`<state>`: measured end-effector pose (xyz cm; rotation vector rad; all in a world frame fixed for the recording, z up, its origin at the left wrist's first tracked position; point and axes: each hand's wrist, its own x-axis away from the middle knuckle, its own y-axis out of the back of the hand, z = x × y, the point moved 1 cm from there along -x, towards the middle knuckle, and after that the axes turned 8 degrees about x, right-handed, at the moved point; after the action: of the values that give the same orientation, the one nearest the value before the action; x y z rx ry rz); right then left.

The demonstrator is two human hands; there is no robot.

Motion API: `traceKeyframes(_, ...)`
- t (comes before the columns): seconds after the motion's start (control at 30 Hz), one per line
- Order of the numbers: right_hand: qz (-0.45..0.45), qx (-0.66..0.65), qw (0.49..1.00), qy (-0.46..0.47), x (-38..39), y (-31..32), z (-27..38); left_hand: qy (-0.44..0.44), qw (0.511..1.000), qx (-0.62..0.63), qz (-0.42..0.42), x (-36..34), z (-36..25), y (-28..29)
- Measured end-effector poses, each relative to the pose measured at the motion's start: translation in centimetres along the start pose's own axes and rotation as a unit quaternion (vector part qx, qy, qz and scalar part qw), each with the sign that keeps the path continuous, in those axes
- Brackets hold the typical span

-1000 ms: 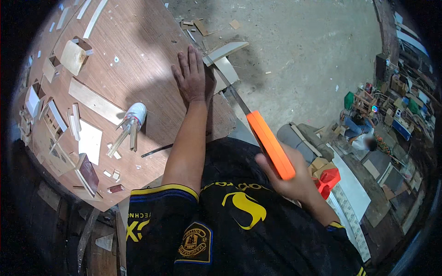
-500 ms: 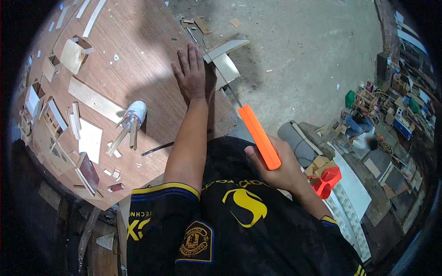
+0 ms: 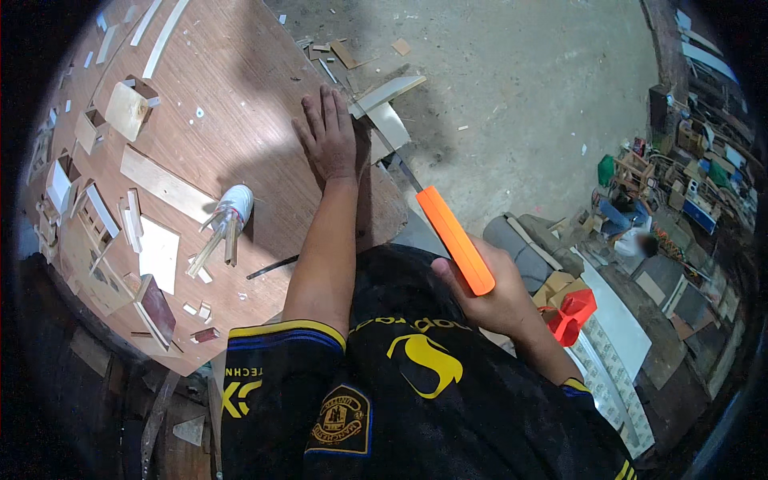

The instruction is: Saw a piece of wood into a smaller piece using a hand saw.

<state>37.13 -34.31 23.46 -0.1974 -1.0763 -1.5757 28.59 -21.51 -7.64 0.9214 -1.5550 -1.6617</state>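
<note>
My right hand is wrapped round the orange handle of a handsaw. The saw's thin blade slants up and left from the handle, across a pale board that juts past the table's right edge. A narrow light strip of wood sticks out beside that board, over the floor. My left hand lies flat with fingers stretched near the table edge, just left of the blade. What is under its palm is hidden, and shadow makes the blade's contact with the board hard to tell.
On the brown wooden table stand a white container of thin sticks, a flat wood strip, small wooden boxes and scraps. Offcuts lie on the concrete floor. At right are a grey roll, a red object and a seated person.
The saw and my right hand have shifted slightly down and to the right, toward me. My left hand stays flat in place on the table, while the whole view has moved a little.
</note>
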Motion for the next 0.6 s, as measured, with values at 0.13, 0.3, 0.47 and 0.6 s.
traceKeyframes(0.13,0.009,-0.009,1.000,-0.008,-0.8,-0.1,0.0,-0.012,1.000,-0.010,-0.002,-0.5,-0.1,0.3)
traceKeyframes(0.3,0.053,-0.001,0.998,-0.024,-1.3,-1.3,-0.4,0.017,0.999,-0.027,0.031,-1.0,0.1,-0.4)
traceKeyframes(0.47,0.024,0.061,0.998,0.022,-0.7,0.4,1.1,0.027,0.999,-0.042,-0.008,-1.1,0.3,-1.3)
traceKeyframes(0.6,0.097,0.055,0.994,-0.002,2.3,2.7,2.9,0.036,0.999,0.035,-0.014,-1.3,0.5,-1.2)
